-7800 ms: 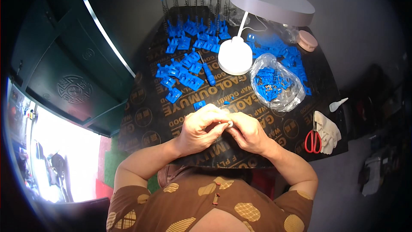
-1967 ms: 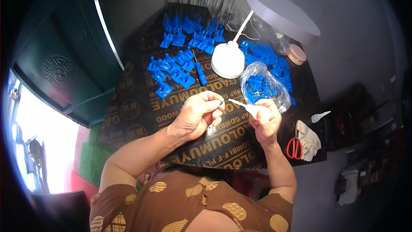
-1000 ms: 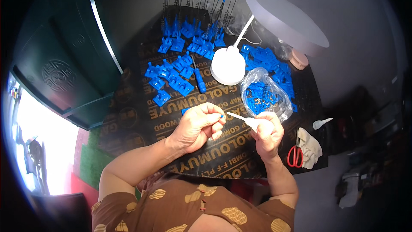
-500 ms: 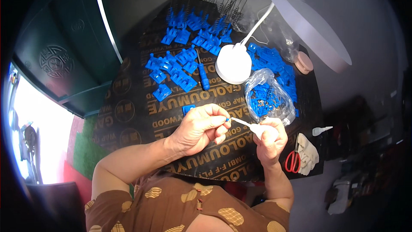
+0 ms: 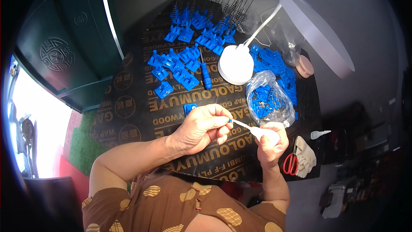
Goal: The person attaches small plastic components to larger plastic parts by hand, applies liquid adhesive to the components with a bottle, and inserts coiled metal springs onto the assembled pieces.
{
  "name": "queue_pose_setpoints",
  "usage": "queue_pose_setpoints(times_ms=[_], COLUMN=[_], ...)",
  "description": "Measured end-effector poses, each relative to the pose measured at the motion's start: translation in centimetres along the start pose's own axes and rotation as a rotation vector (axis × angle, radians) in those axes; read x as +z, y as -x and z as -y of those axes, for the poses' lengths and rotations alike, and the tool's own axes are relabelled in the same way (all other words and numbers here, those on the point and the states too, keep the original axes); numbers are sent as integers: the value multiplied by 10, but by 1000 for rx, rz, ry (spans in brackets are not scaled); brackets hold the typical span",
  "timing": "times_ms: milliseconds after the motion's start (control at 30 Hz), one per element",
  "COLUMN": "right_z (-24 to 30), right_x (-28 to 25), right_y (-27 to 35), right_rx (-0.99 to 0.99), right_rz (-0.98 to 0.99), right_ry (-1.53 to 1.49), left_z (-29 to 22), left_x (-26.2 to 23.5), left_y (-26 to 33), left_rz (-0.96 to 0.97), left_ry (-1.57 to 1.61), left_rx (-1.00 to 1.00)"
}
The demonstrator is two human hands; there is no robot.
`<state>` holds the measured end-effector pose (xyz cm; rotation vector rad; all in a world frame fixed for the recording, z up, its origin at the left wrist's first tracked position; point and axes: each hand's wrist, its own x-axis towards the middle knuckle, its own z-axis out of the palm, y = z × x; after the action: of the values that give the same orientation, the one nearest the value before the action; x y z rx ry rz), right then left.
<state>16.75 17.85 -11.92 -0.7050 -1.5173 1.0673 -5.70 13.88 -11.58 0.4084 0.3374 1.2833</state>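
Between thumb and fingertips, my left hand (image 5: 201, 128) pinches a small blue plastic part (image 5: 230, 120). My right hand (image 5: 272, 144) is wrapped round a white squeeze bottle (image 5: 261, 135) with a long thin nozzle. The nozzle tip meets or nearly meets the small blue part; whether they touch I cannot tell. Just beyond my left hand, a blue plastic base (image 5: 189, 108) lies on the table, partly covered by the hand. Past my right hand sits a clear plastic bag (image 5: 274, 118) of small blue parts.
Blue bases with upright black springs and rods (image 5: 206, 21) stand at the back. A blue screwdriver (image 5: 206, 77) lies beside a white lamp (image 5: 235, 64). Loose blue pieces (image 5: 274, 64) are piled at the right, near a pink round box (image 5: 304, 66). Red-handled scissors (image 5: 290, 164) and a cloth (image 5: 304, 158) lie at the right edge.
The bottle's nozzle stays at the small blue part, with both hands almost where they were. The whole view has shifted slightly.
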Motion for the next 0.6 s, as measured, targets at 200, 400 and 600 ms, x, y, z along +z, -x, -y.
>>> queue_pose_setpoints(times_ms=[200,400,600], right_z=[1,3,9], right_x=[-1,0,4], right_y=[1,1,-2], right_rx=[-23,-123,-217], right_rz=[-5,2,-7], right_ry=[30,154,218], left_z=[0,0,-1], left_x=[1,1,2], left_y=[1,1,2], left_rz=[-5,-7,-15], left_ry=[-10,-14,-27], left_rx=[-11,-8,-9])
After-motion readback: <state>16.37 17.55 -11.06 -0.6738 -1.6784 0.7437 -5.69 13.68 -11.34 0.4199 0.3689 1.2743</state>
